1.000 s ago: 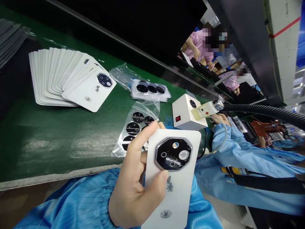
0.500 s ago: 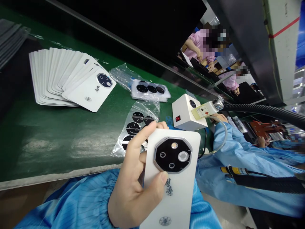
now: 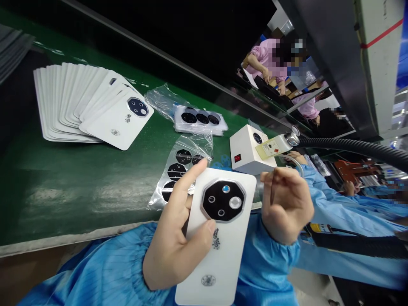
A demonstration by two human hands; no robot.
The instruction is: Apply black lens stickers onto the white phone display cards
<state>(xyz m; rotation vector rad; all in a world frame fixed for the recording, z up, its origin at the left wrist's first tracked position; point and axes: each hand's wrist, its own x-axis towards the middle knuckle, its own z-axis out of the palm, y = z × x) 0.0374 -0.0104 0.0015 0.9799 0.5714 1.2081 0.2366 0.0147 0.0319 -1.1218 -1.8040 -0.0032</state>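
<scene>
My left hand (image 3: pixel 180 238) grips a white phone back cover (image 3: pixel 226 259) by its left edge, thumb on the front and fingers behind. The cover is tilted and faces me. Near its top sits a black octagonal camera lens plate (image 3: pixel 223 200) in a silver frame, with dark lettering and a round emblem below. Just right of the cover, apart from it, my right hand (image 3: pixel 288 204) is raised with the palm showing. Its fingers are loosely bent and apart from the thumb, and I see nothing in them. A clear bag of black lens plates (image 3: pixel 177 171) lies behind my left hand.
Fanned white back covers (image 3: pixel 72 106) lie on the green bench (image 3: pixel 79 178) at left. Stacked lens sheets (image 3: pixel 200 121) lie mid-bench. A white box (image 3: pixel 244 148) with a red switch carries a pump bottle (image 3: pixel 274 146). A black hose (image 3: pixel 350 148) and co-workers are at right.
My right hand has come into view from behind the cover, on its right side. The left hand has shifted the cover slightly left and tilted it, so its lower end shows.
</scene>
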